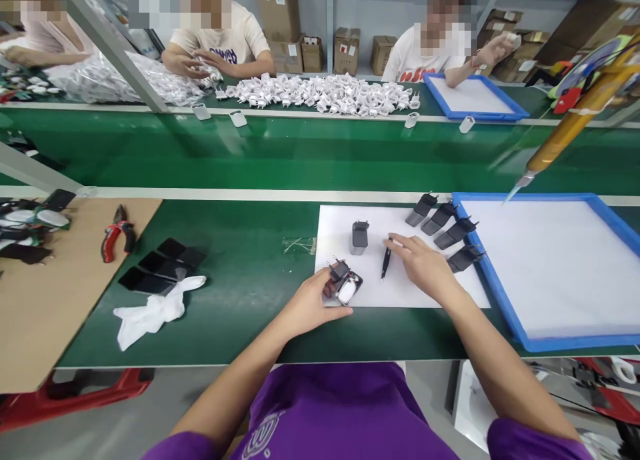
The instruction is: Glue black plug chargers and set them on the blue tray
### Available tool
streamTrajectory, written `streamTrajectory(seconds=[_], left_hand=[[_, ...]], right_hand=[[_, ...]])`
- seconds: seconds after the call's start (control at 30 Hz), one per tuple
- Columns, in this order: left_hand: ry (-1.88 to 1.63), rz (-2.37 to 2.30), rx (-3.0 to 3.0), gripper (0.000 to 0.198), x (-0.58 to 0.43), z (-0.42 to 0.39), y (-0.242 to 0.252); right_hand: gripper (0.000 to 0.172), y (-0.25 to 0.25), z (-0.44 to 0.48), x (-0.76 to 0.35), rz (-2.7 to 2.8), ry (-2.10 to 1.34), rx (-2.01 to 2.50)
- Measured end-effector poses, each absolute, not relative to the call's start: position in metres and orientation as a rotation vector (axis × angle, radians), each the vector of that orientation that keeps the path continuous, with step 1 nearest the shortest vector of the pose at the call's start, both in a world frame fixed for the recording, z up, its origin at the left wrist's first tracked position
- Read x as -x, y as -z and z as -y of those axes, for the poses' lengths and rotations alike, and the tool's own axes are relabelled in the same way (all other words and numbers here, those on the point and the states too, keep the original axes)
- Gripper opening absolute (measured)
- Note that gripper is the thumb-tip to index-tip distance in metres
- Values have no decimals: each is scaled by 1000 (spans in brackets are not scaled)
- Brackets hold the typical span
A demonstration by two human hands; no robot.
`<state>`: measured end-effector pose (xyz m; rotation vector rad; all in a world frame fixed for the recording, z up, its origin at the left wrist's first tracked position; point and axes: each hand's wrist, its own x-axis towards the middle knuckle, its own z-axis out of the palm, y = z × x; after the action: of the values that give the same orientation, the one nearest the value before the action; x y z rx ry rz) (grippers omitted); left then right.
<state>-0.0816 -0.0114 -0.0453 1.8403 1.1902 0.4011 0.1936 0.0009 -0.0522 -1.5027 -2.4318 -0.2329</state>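
Note:
My left hand (313,300) is closed round an opened black power adapter (349,288). Its pronged cap is tilted off the case, and a white part shows inside. Fingertips of my right hand (420,263) pinch the upper end of slim black tweezers (386,263), whose tip points toward me over the white paper (370,293). Behind my left hand, a closed black adapter (359,238) stands upright on the paper. Several more black adapters (440,219) lie in a slanted row beyond my right hand, their prongs toward the tray.
At right lies a blue-rimmed tray (517,313) under a hanging yellow tool (575,130). To the left are black cases (160,267), a white glove (153,317) and red-handled pliers (119,233). Across the green belt (300,150), people sit by piled white adapters (325,93).

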Motion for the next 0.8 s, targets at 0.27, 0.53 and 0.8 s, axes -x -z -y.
streamTrajectory(seconds=[0.27, 0.53, 0.8], left_hand=[[-416, -999, -1572, 77, 80, 11, 49], [-463, -969, -1593, 50, 75, 14, 50], [-478, -991, -1634, 51, 73, 15, 47]], right_hand=[[28, 58, 1, -211, 2570, 164, 1427], [15, 36, 40, -162, 1849, -510, 1119], [23, 38, 36, -140, 1934, -481, 920]])
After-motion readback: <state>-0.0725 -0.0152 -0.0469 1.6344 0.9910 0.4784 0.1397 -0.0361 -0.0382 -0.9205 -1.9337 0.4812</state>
